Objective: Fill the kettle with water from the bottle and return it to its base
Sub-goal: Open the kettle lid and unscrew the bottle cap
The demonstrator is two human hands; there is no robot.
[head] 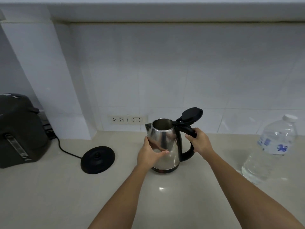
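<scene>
A steel kettle (166, 139) with a black handle stands upright on the beige counter, its black lid (191, 114) flipped up and open. My left hand (151, 154) presses against the kettle's steel side. My right hand (200, 140) is wrapped around the black handle. The round black base (97, 159) lies on the counter to the kettle's left, with a cord running off to the left. A large clear water bottle (272, 149) with a white cap and a blue label stands at the right, capped and apart from both hands.
A dark appliance (19, 131) stands at the far left of the counter (165, 195). Two wall sockets (127, 119) sit low on the white tiled wall behind the kettle.
</scene>
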